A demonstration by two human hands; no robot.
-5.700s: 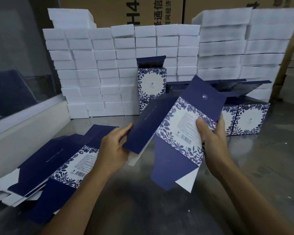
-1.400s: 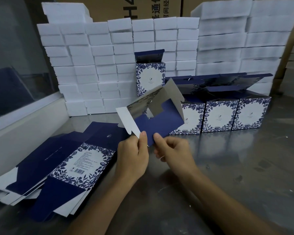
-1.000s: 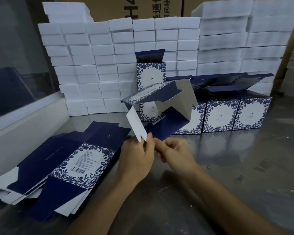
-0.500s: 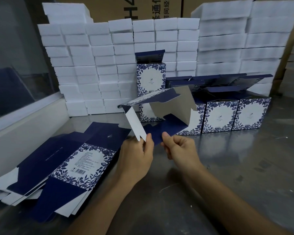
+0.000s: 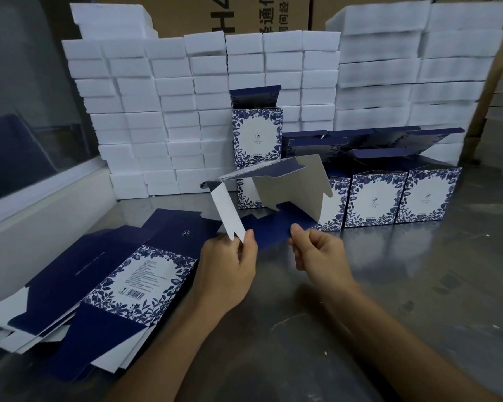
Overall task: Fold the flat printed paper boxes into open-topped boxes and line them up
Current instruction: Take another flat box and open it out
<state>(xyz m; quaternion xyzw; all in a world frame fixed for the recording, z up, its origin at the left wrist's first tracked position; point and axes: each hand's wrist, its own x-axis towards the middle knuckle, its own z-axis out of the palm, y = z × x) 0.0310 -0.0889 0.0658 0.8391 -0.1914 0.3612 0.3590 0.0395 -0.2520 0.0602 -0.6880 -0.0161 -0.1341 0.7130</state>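
Since half a second ago the half-folded navy and white printed paper box [image 5: 291, 195] has barely shifted; the right hand [image 5: 317, 253] has slid slightly right along the navy bottom flap, which it pinches between thumb and fingers. The left hand [image 5: 230, 265] still pinches the white side flap at its lower tip. The box hangs above the grey metal table [image 5: 389, 285], just beyond both hands, in front of the row of finished floral boxes [image 5: 395, 195]
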